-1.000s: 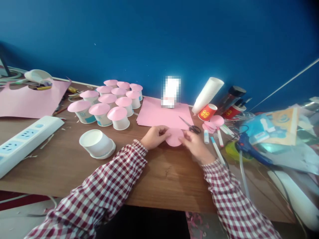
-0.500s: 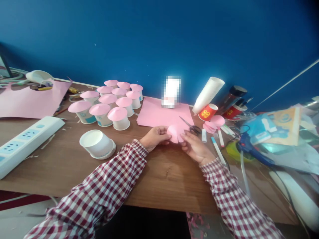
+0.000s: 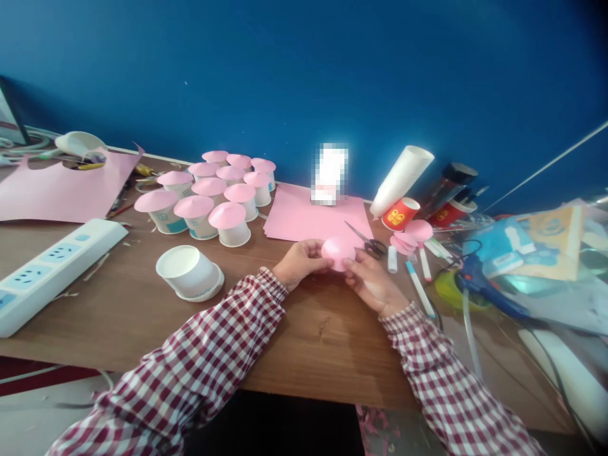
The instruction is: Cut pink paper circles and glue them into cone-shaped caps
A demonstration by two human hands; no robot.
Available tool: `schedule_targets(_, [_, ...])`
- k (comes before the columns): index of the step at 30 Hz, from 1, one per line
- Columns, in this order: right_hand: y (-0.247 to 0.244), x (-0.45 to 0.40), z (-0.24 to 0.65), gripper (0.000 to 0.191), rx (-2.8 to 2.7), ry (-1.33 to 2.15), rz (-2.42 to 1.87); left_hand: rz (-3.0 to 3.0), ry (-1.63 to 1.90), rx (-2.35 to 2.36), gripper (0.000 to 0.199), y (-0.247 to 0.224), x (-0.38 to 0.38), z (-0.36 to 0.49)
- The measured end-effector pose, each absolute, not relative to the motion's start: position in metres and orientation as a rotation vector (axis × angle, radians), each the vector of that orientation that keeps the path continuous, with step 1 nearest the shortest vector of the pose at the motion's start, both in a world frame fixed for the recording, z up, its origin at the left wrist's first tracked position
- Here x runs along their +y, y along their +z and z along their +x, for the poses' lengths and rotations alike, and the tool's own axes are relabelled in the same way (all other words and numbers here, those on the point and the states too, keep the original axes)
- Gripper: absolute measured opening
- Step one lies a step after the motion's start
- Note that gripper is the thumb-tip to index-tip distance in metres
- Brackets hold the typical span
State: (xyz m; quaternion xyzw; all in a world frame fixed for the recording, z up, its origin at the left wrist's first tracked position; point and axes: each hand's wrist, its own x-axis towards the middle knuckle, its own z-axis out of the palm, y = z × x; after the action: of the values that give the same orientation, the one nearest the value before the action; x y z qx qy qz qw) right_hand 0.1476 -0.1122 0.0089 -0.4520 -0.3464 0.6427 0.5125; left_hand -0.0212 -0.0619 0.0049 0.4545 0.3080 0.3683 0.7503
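A small pink paper disc [image 3: 338, 251], slightly domed, is held up over the near edge of the pink paper stack [image 3: 304, 215]. My left hand [image 3: 304, 263] pinches its left edge between thumb and fingers, and my right hand [image 3: 373, 278] grips its lower right edge. Open-bladed scissors [image 3: 368, 242] lie just beyond my right hand. To the left, several paper cups with pink cone tops [image 3: 228, 216] stand in rows. An upturned white cup [image 3: 187, 272] sits nearer to me, by my left sleeve.
A white power strip [image 3: 57, 269] and cut pink paper [image 3: 61, 183] lie at left. Stacked white cups [image 3: 403, 177], a red cup [image 3: 401, 214], pink discs [image 3: 418, 232], markers [image 3: 420, 288] and a blue glue gun [image 3: 494, 294] are on the right.
The slits that showed along the disc's lower edge are no longer visible, and the disc looks rounder and more domed. Both hands keep hold of it; the view has shifted slightly.
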Motion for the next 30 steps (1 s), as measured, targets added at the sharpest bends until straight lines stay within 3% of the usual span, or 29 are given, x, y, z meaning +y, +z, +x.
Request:
schedule_targets(9, [0.0056,-0.1097,0.1445,0.023,-0.851,1.478,-1.105,1.013,0.831,0.689,0.056,0.0069,-0.064,-0.0207])
schedule_targets(30, [0.0061,-0.1103,0.1393,0.024,-0.878,1.412,-1.152,1.045,0.795,0.635,0.062,0.0071,-0.0655,-0.0206])
